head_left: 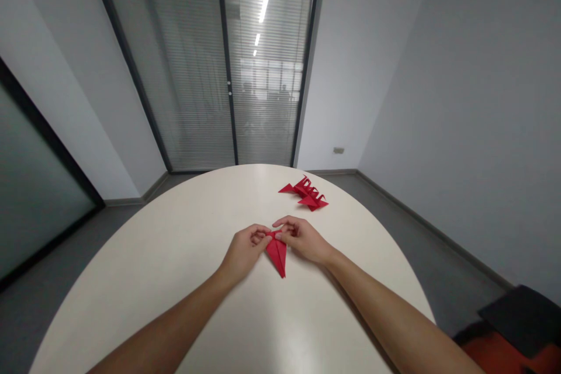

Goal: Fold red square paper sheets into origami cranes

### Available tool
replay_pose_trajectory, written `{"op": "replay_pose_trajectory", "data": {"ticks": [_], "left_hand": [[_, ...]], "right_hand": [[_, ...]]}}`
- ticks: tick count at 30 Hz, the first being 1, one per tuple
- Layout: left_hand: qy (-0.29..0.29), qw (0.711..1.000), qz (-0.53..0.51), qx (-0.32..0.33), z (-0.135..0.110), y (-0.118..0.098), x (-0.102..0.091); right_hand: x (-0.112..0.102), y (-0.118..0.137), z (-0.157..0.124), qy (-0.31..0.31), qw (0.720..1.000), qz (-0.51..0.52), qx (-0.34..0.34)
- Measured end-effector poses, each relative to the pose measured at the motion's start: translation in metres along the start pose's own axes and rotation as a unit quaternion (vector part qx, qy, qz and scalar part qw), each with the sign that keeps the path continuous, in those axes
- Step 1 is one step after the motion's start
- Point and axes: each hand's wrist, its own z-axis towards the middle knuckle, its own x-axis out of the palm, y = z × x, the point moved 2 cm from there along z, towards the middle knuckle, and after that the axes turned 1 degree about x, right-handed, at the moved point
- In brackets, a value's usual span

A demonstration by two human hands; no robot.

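Note:
A folded piece of red paper (277,256), kite-shaped with a crease down its middle, is held between my two hands just above or on the table. Its narrow point faces toward me. My left hand (248,248) pinches its upper left corner with thumb and fingers. On the other side, my right hand (304,239) grips the upper right corner, the thumb on top and the index finger stretched out above. Beyond my hands lies a row of several folded red paper cranes (308,193), set close together.
The round white table (184,257) fills the lower view. Behind it stand glass doors with blinds (263,99) and grey-white walls. A black and orange-red object, perhaps a chair (521,327), is at the lower right beside the table.

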Motion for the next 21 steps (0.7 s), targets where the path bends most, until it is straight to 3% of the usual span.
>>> {"op": "replay_pose_trajectory", "data": {"ticks": [6,10,18,21], "left_hand": [[-0.019,0.989,0.137,0.043,-0.001,-0.002,-0.004],[-0.025,0.974,0.217,0.063,-0.001,0.002,-0.007],[-0.003,0.906,0.391,0.164,-0.004,-0.001,-0.008],[0.032,0.879,0.435,0.191,-0.007,-0.008,-0.006]], "right_hand": [[0.002,-0.004,0.000,0.024,1.000,-0.012,-0.001],[0.001,-0.003,-0.003,0.009,0.995,-0.094,-0.028],[-0.001,0.002,-0.004,0.003,0.944,-0.292,-0.154],[0.000,0.001,-0.004,0.005,0.932,-0.326,-0.159]]}}
